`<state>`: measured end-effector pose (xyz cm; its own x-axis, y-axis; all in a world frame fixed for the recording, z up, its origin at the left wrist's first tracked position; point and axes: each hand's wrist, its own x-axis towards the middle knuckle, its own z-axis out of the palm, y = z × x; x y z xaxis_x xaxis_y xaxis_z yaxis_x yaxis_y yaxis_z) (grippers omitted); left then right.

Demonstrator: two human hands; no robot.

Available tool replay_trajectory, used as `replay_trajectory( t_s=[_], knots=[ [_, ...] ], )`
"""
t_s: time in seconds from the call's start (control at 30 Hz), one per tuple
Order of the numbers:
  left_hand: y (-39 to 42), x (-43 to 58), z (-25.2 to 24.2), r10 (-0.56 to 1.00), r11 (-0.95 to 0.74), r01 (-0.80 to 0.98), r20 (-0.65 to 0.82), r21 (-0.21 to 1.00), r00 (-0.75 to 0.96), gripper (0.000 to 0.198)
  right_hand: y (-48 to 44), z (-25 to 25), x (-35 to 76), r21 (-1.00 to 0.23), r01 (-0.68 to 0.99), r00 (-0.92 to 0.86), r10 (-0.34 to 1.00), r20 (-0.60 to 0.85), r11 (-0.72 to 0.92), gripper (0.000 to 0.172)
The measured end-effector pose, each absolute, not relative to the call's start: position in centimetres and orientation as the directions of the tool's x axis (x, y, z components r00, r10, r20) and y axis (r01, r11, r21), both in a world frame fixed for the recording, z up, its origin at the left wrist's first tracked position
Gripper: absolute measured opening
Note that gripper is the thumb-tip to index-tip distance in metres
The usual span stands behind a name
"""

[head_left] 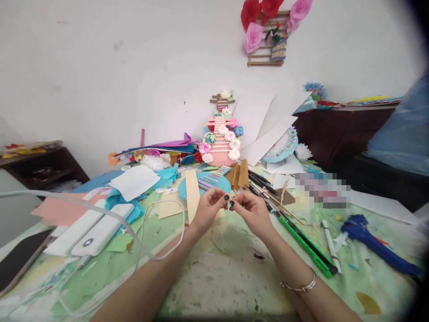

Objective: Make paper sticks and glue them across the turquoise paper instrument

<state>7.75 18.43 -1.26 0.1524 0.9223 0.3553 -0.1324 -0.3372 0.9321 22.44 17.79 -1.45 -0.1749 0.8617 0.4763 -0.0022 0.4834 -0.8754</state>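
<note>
Both hands meet above the middle of the table, their fingertips almost touching. My left hand (212, 205) is closed, thumb pressed to the fingers, and whatever it pinches is too small to make out. My right hand (250, 211) is closed in a similar pinch, with its contents also unclear. Just behind my left hand lie a cream paper strip (192, 197) and a blue paper shape (182, 187) bearing rows of thin coloured sticks. Farther back, a pink guitar-shaped craft (221, 150) with paper flowers leans against the wall.
Right of my hands lie a green cutter (310, 250), a white marker (330, 243), pens and a blue glue gun (378, 248). Two white power banks (100, 230) and a white cable (134, 223) are on the left, beside a dark phone (23, 259). Paper sheets (134, 182) lie behind.
</note>
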Motion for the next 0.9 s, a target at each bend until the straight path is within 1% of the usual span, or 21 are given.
replay_trajectory(
  t_s=[0.07,0.2,0.37,0.47,0.53,0.6,0.67,0.7,0.73,0.8,0.9],
  knots=[
    [18.5,7.6,-1.3,0.914,-0.357,-0.098,0.369,0.929,0.167,0.029,17.8,-1.7,22.4,-0.858,0.043,-0.191,0.847,0.497,0.513,0.020],
    [18.6,7.3,-1.2,0.920,-0.376,-0.030,0.377,0.926,0.110,0.031,17.8,-1.8,22.3,-0.810,0.167,-0.159,0.826,0.540,0.562,0.017],
    [18.5,7.3,-1.1,0.921,-0.376,0.008,0.373,0.926,0.110,0.033,17.8,-1.8,22.3,-0.811,0.145,-0.176,0.821,0.543,0.567,0.013],
    [18.3,7.5,-1.4,0.910,-0.405,0.086,0.391,0.910,0.140,0.030,18.1,-2.0,22.5,-0.807,0.191,-0.190,0.828,0.528,0.558,0.010],
    [18.2,7.7,-1.8,0.874,-0.485,0.233,0.456,0.843,0.166,0.028,18.2,-2.3,22.6,-0.811,0.241,-0.194,0.845,0.499,0.534,0.008],
    [18.2,7.8,-2.2,0.811,-0.581,0.393,0.546,0.713,0.210,0.024,18.4,-2.6,22.5,-0.819,0.277,-0.197,0.864,0.463,0.502,0.007],
    [18.1,7.9,-2.6,0.757,-0.640,0.485,0.600,0.596,0.261,0.022,18.5,-2.9,22.5,-0.827,0.296,-0.194,0.878,0.438,0.478,0.008],
    [18.1,7.9,-2.7,0.745,-0.650,0.504,0.607,0.569,0.277,0.021,18.6,-3.0,22.4,-0.826,0.305,-0.188,0.880,0.436,0.474,0.008],
    [18.1,7.9,-2.7,0.746,-0.649,0.512,0.602,0.562,0.285,0.022,18.7,-3.0,22.4,-0.821,0.316,-0.180,0.879,0.441,0.476,0.008],
    [18.0,7.8,-2.5,0.772,-0.624,0.502,0.568,0.598,0.283,0.024,18.8,-3.0,22.6,-0.804,0.332,-0.157,0.870,0.468,0.492,0.009],
    [18.0,7.6,-2.0,0.829,-0.560,0.411,0.486,0.720,0.277,0.030,19.2,-2.9,23.0,-0.779,0.336,-0.140,0.846,0.514,0.529,0.013]
  ],
)
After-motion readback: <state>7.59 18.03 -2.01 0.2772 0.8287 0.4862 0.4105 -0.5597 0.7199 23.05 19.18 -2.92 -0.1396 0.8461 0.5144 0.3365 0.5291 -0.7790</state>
